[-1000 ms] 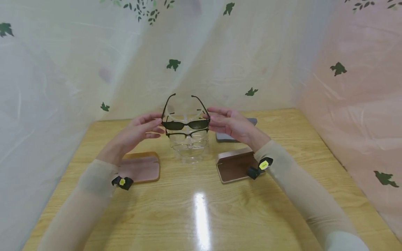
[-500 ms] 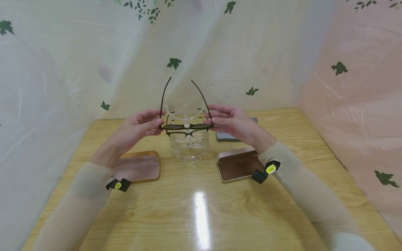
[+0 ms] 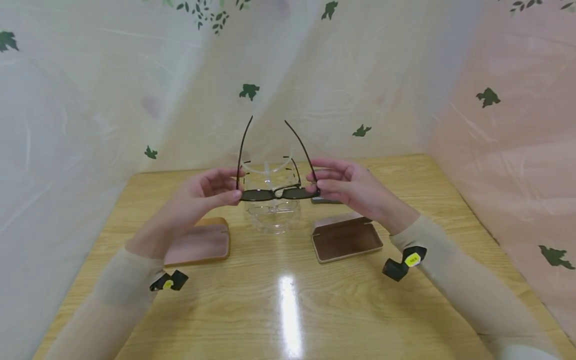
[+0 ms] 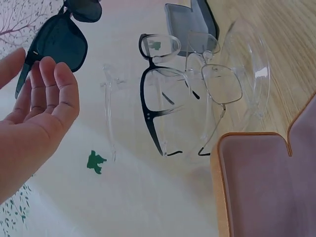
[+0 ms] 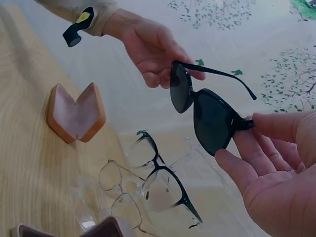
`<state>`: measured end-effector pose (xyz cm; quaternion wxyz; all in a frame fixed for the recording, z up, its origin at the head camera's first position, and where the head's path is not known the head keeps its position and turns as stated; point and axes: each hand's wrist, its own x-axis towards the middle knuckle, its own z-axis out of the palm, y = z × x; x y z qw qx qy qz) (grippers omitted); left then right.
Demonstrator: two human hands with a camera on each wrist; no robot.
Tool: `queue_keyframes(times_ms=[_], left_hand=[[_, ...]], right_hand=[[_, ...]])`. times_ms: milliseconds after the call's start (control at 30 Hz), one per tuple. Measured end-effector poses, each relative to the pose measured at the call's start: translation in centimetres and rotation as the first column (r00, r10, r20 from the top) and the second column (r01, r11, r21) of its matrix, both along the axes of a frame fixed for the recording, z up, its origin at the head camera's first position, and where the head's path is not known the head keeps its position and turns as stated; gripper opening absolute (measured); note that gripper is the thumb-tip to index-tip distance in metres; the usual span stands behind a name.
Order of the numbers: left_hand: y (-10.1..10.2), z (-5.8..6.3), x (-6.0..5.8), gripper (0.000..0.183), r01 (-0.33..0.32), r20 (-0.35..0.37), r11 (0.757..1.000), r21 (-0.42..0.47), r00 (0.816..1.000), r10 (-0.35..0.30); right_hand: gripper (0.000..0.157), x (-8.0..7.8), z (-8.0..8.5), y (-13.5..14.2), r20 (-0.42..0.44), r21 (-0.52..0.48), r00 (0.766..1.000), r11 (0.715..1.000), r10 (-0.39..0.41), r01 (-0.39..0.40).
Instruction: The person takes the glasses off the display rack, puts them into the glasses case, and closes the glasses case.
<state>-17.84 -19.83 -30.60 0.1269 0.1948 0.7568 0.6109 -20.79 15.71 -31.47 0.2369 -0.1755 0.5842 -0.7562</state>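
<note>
Two corners of the sunglasses (image 3: 257, 195) are being pinched, one by our left hand (image 3: 200, 197), one by our right hand (image 3: 360, 192), and we are holding them aloft in front of the stand (image 3: 273, 230). Black glasses (image 4: 152, 64) and wire glasses (image 3: 272, 209) are resting on it. Left of the stand, an orange case (image 3: 204, 243) is lying open; right of it, an open brown case (image 3: 346, 241) and, farther back, a grey case (image 4: 180, 23).

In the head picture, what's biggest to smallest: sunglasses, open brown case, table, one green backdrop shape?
1. Table
2. Sunglasses, going by whole outline
3. Brown case
4. Green backdrop shape
</note>
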Motion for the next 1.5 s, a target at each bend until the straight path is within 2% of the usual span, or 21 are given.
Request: queue_keyframes(times_ms=[167, 433, 600, 800, 1133, 1500], left_hand=[[0.5, -0.5, 0.8, 0.063, 0.075, -0.085, 0.997, 0.014, 0.994, -0.073], [1.6, -2.7, 2.1, 0.071, 0.079, -0.101, 0.995, -0.063, 0.991, -0.085], [2.3, -3.6, 2.3, 0.076, 0.117, -0.178, 0.993, -0.026, 0.977, -0.12], [2.5, -3.6, 2.4, 0.076, 0.132, -0.229, 0.991, -0.005, 0.965, -0.129], [2.0, -3.3, 2.5, 0.075, 0.12, -0.211, 0.992, -0.041, 0.969, -0.126], [2.0, -2.8, 2.7, 0.076, 0.134, -0.235, 0.985, -0.108, 0.959, -0.156]], right_hand=[[0.052, 0.8, -0.2, 0.9, -0.01, 0.028, 1.0, 1.0, -0.003, 0.003], [0.056, 2.0, -1.4, 2.5, 0.004, 0.116, 1.0, 0.993, -0.024, 0.024], [0.055, 2.4, -2.1, 3.1, 0.013, 0.117, 0.999, 0.993, -0.038, 0.036], [0.055, 2.2, -2.0, 3.2, 0.012, 0.074, 1.0, 0.997, -0.014, 0.013], [0.056, 1.9, -1.6, 2.7, 0.015, 0.109, 1.0, 0.994, -0.02, 0.019], [0.052, 2.0, -1.3, 2.4, 0.019, 0.079, 1.0, 0.997, -0.009, 0.007]])
